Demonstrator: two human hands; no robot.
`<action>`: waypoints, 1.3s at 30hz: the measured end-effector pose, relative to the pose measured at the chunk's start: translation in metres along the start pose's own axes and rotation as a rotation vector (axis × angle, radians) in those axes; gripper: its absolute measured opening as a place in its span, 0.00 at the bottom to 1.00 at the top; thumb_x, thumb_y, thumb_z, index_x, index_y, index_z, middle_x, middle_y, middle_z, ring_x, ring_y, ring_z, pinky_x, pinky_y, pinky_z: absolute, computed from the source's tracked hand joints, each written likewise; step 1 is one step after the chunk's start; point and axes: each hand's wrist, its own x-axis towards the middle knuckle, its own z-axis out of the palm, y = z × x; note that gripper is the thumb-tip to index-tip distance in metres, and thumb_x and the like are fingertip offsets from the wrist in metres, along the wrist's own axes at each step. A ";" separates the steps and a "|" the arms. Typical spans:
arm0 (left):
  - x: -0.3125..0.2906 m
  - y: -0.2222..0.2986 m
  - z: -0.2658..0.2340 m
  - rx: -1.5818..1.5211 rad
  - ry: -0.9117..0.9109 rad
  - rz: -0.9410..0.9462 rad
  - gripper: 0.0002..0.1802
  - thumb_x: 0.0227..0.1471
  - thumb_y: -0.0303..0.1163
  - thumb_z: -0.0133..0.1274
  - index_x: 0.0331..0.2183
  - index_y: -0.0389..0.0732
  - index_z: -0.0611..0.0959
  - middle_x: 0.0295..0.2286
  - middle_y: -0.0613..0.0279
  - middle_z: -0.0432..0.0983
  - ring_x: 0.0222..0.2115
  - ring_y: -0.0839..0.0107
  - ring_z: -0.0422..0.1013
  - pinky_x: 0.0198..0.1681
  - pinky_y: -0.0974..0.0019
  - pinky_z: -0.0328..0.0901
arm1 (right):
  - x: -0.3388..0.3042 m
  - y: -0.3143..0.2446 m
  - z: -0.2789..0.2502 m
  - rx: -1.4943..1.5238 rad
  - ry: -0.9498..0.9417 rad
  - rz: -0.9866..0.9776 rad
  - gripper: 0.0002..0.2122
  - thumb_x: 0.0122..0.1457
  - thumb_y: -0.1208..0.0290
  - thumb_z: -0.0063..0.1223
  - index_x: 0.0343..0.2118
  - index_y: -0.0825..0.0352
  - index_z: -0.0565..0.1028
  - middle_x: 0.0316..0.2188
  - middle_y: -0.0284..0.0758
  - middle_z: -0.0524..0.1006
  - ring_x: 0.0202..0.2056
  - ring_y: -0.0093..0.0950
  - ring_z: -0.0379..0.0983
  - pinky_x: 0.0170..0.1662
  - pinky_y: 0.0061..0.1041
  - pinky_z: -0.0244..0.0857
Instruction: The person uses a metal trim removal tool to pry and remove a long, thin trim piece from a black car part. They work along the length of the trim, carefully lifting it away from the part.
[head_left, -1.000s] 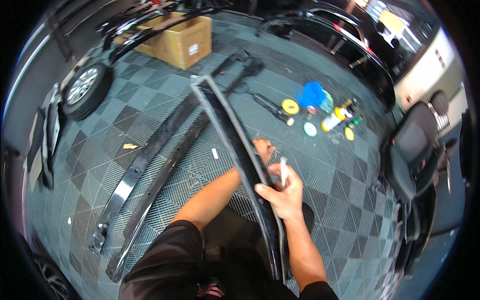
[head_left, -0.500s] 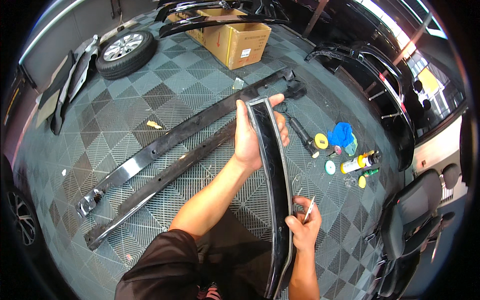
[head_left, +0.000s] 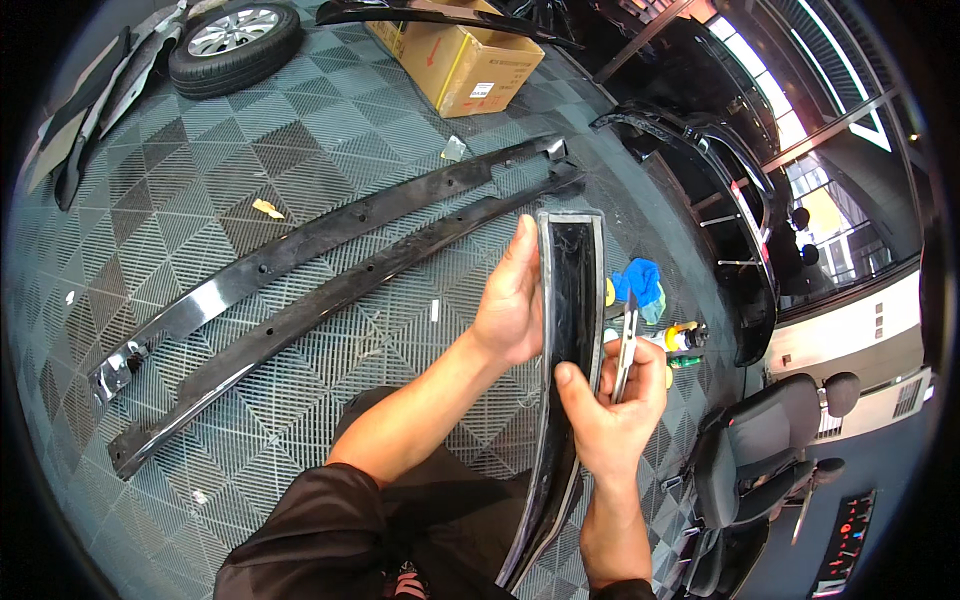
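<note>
A long, narrow black trim panel (head_left: 572, 290) with grey strips along its edges stands up in front of me, its lower end running toward my lap. My left hand (head_left: 508, 312) grips its upper left edge, thumb pointing up and the other fingers hidden behind it. Lower on the opposite edge, my right hand (head_left: 622, 425) lays its thumb on the panel's face. That same hand holds a slim utility knife (head_left: 626, 352), blade upward, beside the panel's right edge.
Two long black car trim strips (head_left: 330, 222) lie on the tiled floor to the left. Beyond them are a cardboard box (head_left: 470, 75) and a wheel (head_left: 237, 50). Bottles (head_left: 675, 338) and a blue cloth (head_left: 637, 278) lie to the right, with a car seat (head_left: 765, 440) farther over.
My right hand has moved up along the panel, and the knife now points more upright. The panel's top has swung right. The whole view has shifted too.
</note>
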 end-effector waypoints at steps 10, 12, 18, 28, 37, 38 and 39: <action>-0.038 -0.050 -0.011 0.196 0.153 0.017 0.20 0.64 0.46 0.50 0.45 0.38 0.79 0.37 0.60 0.78 0.37 0.70 0.76 0.41 0.64 0.73 | 0.000 -0.001 0.006 0.180 -0.008 -0.025 0.14 0.59 0.77 0.61 0.46 0.70 0.70 0.29 0.27 0.72 0.30 0.15 0.66 0.35 0.17 0.62; -0.041 -0.052 -0.019 0.317 0.069 0.052 0.22 0.66 0.45 0.46 0.49 0.37 0.78 0.42 0.58 0.79 0.41 0.70 0.76 0.46 0.64 0.73 | 0.004 -0.012 -0.002 0.078 -0.045 -0.100 0.12 0.62 0.75 0.58 0.46 0.72 0.73 0.32 0.33 0.75 0.32 0.20 0.71 0.38 0.21 0.66; -0.040 -0.054 0.001 0.254 0.122 0.070 0.18 0.65 0.40 0.49 0.48 0.37 0.79 0.40 0.59 0.79 0.40 0.70 0.76 0.44 0.63 0.74 | 0.027 -0.041 -0.009 -0.466 -0.135 -0.425 0.11 0.61 0.78 0.58 0.46 0.74 0.78 0.30 0.41 0.79 0.27 0.27 0.75 0.32 0.25 0.67; -0.047 -0.053 -0.003 0.438 0.073 0.081 0.24 0.71 0.45 0.37 0.55 0.37 0.74 0.46 0.58 0.77 0.46 0.69 0.75 0.52 0.61 0.71 | 0.019 -0.045 -0.010 -0.428 -0.138 -0.378 0.14 0.58 0.82 0.61 0.47 0.77 0.78 0.41 0.49 0.83 0.42 0.37 0.84 0.46 0.28 0.76; -0.049 -0.055 -0.004 0.513 0.104 0.093 0.25 0.71 0.45 0.35 0.55 0.37 0.75 0.46 0.58 0.77 0.45 0.70 0.75 0.51 0.62 0.71 | 0.019 -0.047 -0.005 -0.404 -0.123 -0.359 0.13 0.58 0.83 0.61 0.46 0.76 0.79 0.40 0.49 0.83 0.42 0.36 0.84 0.45 0.27 0.76; -0.048 -0.055 -0.002 0.513 0.107 0.095 0.25 0.71 0.45 0.35 0.55 0.37 0.75 0.46 0.58 0.77 0.46 0.69 0.75 0.51 0.62 0.72 | 0.018 -0.046 -0.005 -0.408 -0.120 -0.366 0.12 0.57 0.83 0.61 0.45 0.77 0.79 0.40 0.49 0.83 0.42 0.37 0.84 0.45 0.28 0.76; -0.048 -0.054 -0.001 0.504 0.116 0.081 0.25 0.71 0.45 0.34 0.55 0.37 0.75 0.47 0.57 0.77 0.46 0.69 0.75 0.51 0.62 0.72 | 0.018 -0.045 -0.005 -0.413 -0.117 -0.375 0.12 0.57 0.83 0.61 0.45 0.77 0.79 0.40 0.49 0.83 0.42 0.37 0.84 0.45 0.28 0.76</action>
